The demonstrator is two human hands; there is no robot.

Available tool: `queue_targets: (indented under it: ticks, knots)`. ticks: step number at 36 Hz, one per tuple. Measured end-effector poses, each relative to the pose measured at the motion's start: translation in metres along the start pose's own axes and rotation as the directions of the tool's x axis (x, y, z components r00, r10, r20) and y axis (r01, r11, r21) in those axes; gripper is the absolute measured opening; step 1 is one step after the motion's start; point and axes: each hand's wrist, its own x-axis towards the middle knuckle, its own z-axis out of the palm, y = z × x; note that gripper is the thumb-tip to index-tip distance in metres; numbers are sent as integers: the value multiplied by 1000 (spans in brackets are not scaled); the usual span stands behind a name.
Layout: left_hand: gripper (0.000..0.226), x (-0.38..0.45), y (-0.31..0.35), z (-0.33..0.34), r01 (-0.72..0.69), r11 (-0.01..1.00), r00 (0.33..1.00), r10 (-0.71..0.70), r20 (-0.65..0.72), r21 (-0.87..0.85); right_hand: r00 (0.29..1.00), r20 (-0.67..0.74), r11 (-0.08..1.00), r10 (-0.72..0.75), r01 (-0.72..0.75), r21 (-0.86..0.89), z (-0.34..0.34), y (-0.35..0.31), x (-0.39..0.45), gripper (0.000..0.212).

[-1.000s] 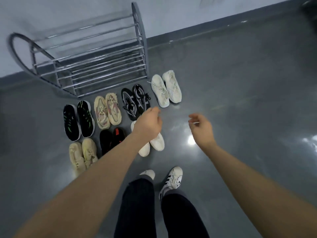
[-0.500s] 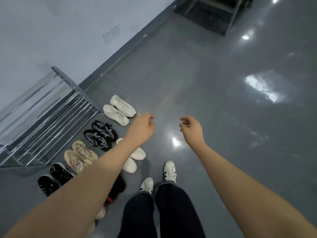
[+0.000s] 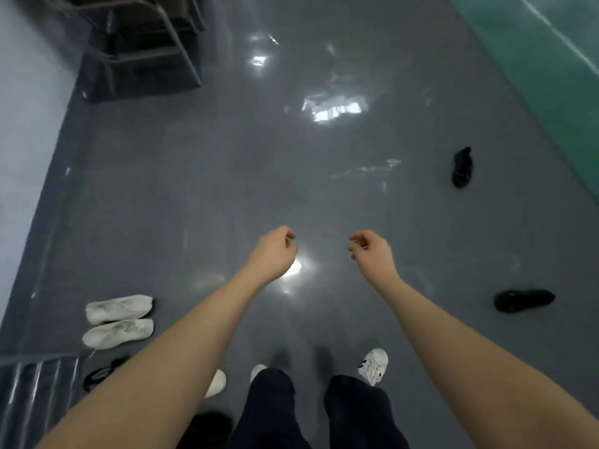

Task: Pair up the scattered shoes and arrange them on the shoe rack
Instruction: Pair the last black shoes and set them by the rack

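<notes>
Two black shoes lie apart on the grey floor at the right: one (image 3: 462,167) farther off, the other (image 3: 524,300) nearer, on its side. A pair of white shoes (image 3: 119,320) sits side by side at the lower left, beside a corner of the metal shoe rack (image 3: 35,387). A black laced shoe (image 3: 100,374) and a white shoe toe (image 3: 217,382) peek out by my left forearm. My left hand (image 3: 274,252) and my right hand (image 3: 372,252) hang in front of me over bare floor, fingers loosely curled, holding nothing.
Dark metal-framed furniture (image 3: 146,43) stands against the wall at the upper left. A green floor strip (image 3: 551,59) runs along the upper right. My own feet in white sneakers (image 3: 372,366) stand at the bottom centre.
My view has swung right, away from the rack and the rows of paired shoes. Two loose black shoes have come into sight. Both hands stay empty.
</notes>
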Motion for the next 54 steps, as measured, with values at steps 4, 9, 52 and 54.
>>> queue_targets:
  ticks: [4,9,52,54]
  knots:
    - [28,22,66,31,-104,993,993,102,57,51,993,-89,996,75,-71,45,-65,34,3,21]
    - [28,48,166,87,-210,974,972,198,128,88,970,-206,989,128,-109,101,-157,84,19,22]
    - [29,211,661,451,-830,545,416,472,777,113,402,-622,741,672,-388,549,-559,329,139,18]
    - [29,217,671,466,-840,531,397,471,787,106,387,-618,729,684,-399,557,-570,339,140,18]
